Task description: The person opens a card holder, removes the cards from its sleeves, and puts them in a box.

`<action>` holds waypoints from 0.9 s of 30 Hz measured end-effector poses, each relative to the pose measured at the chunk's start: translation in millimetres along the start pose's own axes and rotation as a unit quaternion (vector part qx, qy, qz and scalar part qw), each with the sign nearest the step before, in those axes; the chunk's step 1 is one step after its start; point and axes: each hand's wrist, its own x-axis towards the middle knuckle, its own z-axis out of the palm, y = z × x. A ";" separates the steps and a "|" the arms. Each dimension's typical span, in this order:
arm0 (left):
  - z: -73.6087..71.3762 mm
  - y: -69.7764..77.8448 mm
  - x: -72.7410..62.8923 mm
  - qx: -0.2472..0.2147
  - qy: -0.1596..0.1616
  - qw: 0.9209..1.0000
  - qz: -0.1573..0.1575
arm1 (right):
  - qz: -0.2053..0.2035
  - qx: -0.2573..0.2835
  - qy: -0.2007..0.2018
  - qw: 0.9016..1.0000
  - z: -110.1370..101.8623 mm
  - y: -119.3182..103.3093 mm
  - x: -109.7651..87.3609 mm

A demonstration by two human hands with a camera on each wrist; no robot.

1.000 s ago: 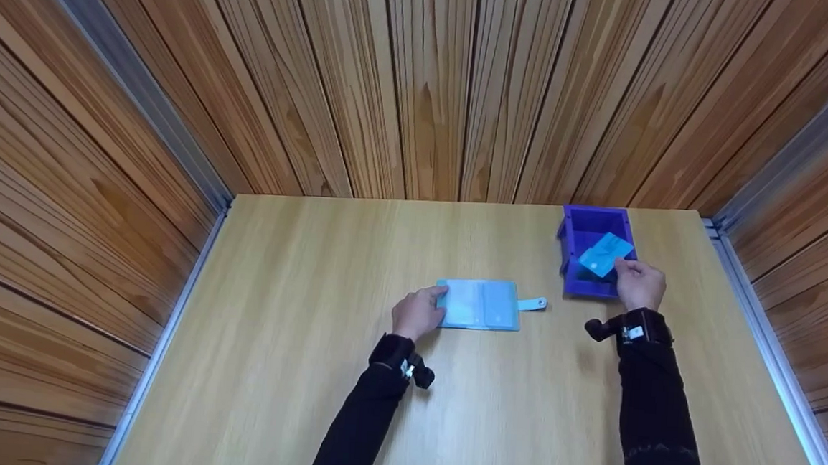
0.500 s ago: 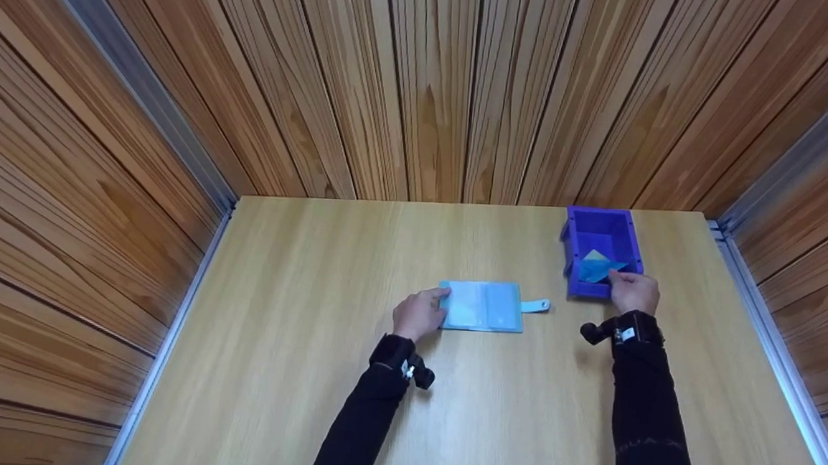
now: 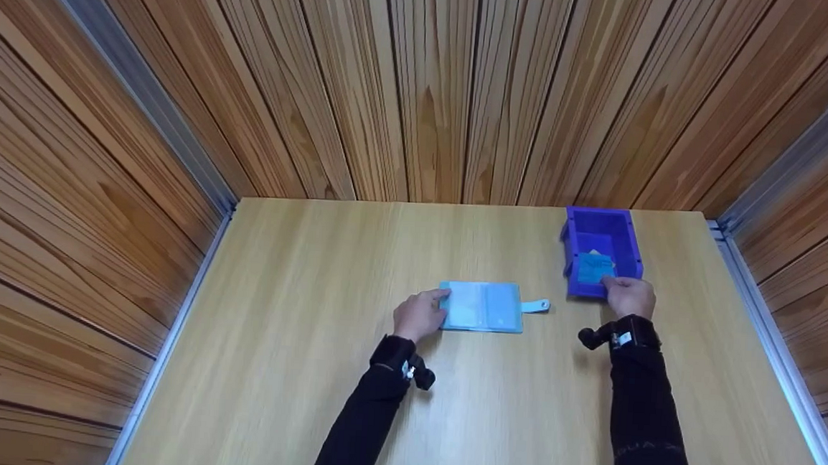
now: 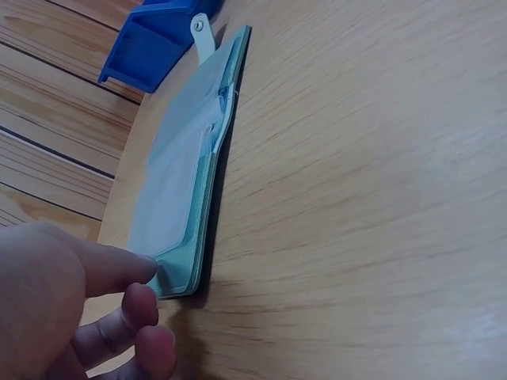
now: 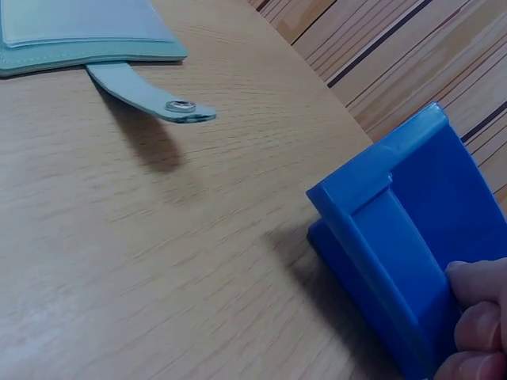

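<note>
An open light-blue card wallet [image 3: 499, 309] lies flat on the table with its snap strap [image 3: 535, 306] pointing right. My left hand [image 3: 418, 313] holds its left edge, one finger over the top of the cover and another bent at the rim; in the left wrist view the finger [image 4: 119, 267] lies on the corner. At the purple-blue box [image 3: 605, 223], the right hand [image 3: 631, 297] reaches over the near right rim. Its curled fingertips pinch the lower right corner of a blue card [image 3: 591, 268] low inside. In the right wrist view the box wall hides the card behind the fingers [image 5: 478, 323].
A pale yellowish piece [image 3: 595, 252] peeks out behind the card in the box. The wooden table [image 3: 355, 250] ends at a plank wall [image 3: 435, 119] just behind the box, and metal rails [image 3: 778, 384] line its sides.
The right hand has come slightly down and left, lowering the blue card into the box; it went from raised and tilted to lying low inside. The left hand and the wallet stay put.
</note>
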 end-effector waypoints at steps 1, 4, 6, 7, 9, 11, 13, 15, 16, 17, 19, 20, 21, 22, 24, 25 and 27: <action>0.1 0.1 0.0 -0.002 -0.002 1.000 0.000 | 0.000 0.001 0.000 1.000 -0.4 0.2 0.0; 0.1 0.9 -0.3 -0.006 -0.006 1.000 -0.002 | 0.001 0.005 0.001 1.000 -0.6 -0.1 0.1; -0.1 1.3 -0.6 -0.007 -0.007 1.000 -0.004 | 0.006 0.008 -0.001 1.000 -0.3 -0.6 0.1; -0.2 1.5 -0.7 -0.007 -0.007 1.000 -0.005 | 0.007 0.007 -0.003 1.000 -0.3 -0.8 0.2; -0.7 1.9 -0.9 -0.007 -0.008 1.000 -0.007 | 0.009 0.007 -0.007 1.000 0.1 -2.0 0.2; -1.3 2.1 -1.1 -0.010 -0.009 1.000 -0.008 | 0.004 0.004 -0.005 1.000 0.5 -5.9 -0.9; -1.6 2.2 -1.4 -0.013 -0.009 1.000 -0.008 | -0.012 0.005 0.010 1.000 1.3 -12.5 -3.1; -1.2 1.9 -1.7 -0.014 -0.008 1.000 -0.008 | -0.045 0.010 0.039 0.998 3.8 -21.6 -5.9; -1.0 1.6 -1.8 -0.012 -0.008 1.000 -0.008 | -0.068 0.012 0.053 0.996 5.9 -26.5 -7.1; -0.7 1.2 -1.8 -0.010 -0.008 1.000 -0.007 | -0.097 0.015 0.066 0.993 8.6 -31.5 -8.5; -0.1 0.4 -1.7 -0.006 -0.009 1.000 -0.006 | -0.159 0.018 0.075 0.984 15.7 -40.7 -11.6; 0.2 -0.1 -1.7 -0.004 -0.008 1.000 -0.005 | -0.190 0.017 0.069 0.979 19.8 -44.8 -13.8; 0.5 -0.4 -1.5 -0.004 -0.009 1.000 -0.005 | -0.218 0.013 0.056 0.974 23.9 -48.2 -16.4; 0.7 -0.6 -1.6 -0.004 -0.009 1.000 -0.004 | -0.242 0.006 0.033 0.970 28.4 -50.7 -19.0; 1.4 -0.9 -1.6 -0.005 -0.009 1.000 -0.001 | -0.270 -0.015 -0.033 0.962 38.3 -52.8 -25.2; 1.7 -0.9 -1.7 -0.004 -0.008 1.000 0.000 | -0.273 -0.029 -0.070 0.959 43.5 -52.3 -28.5; 2.8 -0.9 -1.8 -0.001 -0.011 1.000 0.000 | -0.277 -0.076 -0.141 0.947 54.8 -48.2 -34.2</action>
